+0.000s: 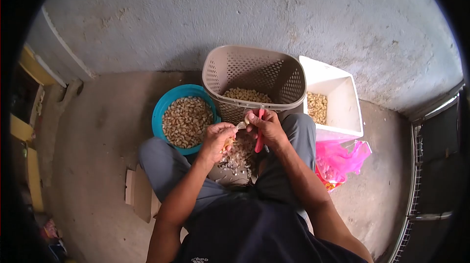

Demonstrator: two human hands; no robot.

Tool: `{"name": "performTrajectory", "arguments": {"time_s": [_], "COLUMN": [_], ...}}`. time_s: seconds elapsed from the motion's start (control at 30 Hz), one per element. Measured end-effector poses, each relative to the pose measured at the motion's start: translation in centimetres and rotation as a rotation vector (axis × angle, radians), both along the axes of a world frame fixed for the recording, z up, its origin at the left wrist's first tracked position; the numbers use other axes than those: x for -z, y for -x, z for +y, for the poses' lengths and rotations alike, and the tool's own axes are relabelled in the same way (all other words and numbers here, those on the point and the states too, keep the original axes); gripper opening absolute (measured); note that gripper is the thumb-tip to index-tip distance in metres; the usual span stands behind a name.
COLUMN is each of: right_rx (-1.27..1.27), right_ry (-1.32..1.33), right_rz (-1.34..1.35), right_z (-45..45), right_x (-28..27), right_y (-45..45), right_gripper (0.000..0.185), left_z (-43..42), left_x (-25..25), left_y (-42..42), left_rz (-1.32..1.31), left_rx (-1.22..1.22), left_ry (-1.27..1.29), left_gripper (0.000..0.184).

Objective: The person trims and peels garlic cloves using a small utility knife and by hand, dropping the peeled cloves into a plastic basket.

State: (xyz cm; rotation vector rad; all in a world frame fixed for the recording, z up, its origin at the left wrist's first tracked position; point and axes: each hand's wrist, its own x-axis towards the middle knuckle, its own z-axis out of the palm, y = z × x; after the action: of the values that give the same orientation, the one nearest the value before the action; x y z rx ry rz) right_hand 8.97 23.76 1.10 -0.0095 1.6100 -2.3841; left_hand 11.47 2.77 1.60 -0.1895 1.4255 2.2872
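Note:
My left hand (217,140) pinches the papery skin (241,126) of a garlic clove, and more yellowish cloves or skins (227,144) show in its curled fingers. Close beside it, my right hand (268,128) is closed around a red-handled knife (260,135), whose blade is mostly hidden. The pale garlic clove (246,120) lies at the right fingertips, between the two hands. Loose garlic skins (237,157) are heaped on the floor below. Just beyond the hands stands a brown perforated basket (215,79) with peeled cloves (247,95) in the bottom.
Left of the basket, a teal basin (157,116) holds unpeeled cloves (186,122). To the right, a white foam box (342,104) contains pale cloves (317,107). A pink plastic bag (345,160) lies by my right knee, and cardboard (139,192) by my left. A grey wall (245,13) rises behind.

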Motion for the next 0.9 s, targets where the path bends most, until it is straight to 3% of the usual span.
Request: {"name": "performTrajectory", "arguments": {"time_s": [0.13,0.2,0.3,0.47,0.57,0.67,0.7,0.9], "right_rx": [0.112,0.071,0.025,0.016,0.011,-0.024,-0.033,-0.052], "right_ry": [0.137,0.313,0.356,0.421,0.39,0.303,0.249,0.122], "right_rz": [-0.084,-0.11,-0.109,-0.213,-0.208,-0.172,-0.156,-0.136], "right_z": [0.2,0.8,0.9,0.7,0.6,0.7,0.5,-0.1], "right_x": [-0.1,0.3,0.7,0.8,0.7,0.6,0.3,-0.2], "right_y": [0.3,0.7,1.2,1.6,1.8,2.0,2.0,1.7], "right_gripper": [0.018,0.017,0.018,0.019,0.019,0.018,0.018,0.017], "left_z": [-0.9,-0.9,-0.3,0.0,0.0,0.0,-0.1,-0.7], "left_x": [2.0,2.6,2.8,3.0,1.8,3.0,2.3,2.7], "left_y": [1.1,1.5,1.7,2.0,2.1,2.5,2.5,3.1], "left_rz": [0.0,0.036,0.082,0.288,0.276,0.704,0.709,0.784], "left_rx": [0.044,0.05,0.081,0.132,0.154,0.0,-0.004,-0.036], "left_ry": [0.057,0.124,0.133,0.419,0.518,0.735,0.866,0.83], "left_gripper": [0.013,0.015,0.018,0.023,0.021,0.019,0.014,0.015]}}
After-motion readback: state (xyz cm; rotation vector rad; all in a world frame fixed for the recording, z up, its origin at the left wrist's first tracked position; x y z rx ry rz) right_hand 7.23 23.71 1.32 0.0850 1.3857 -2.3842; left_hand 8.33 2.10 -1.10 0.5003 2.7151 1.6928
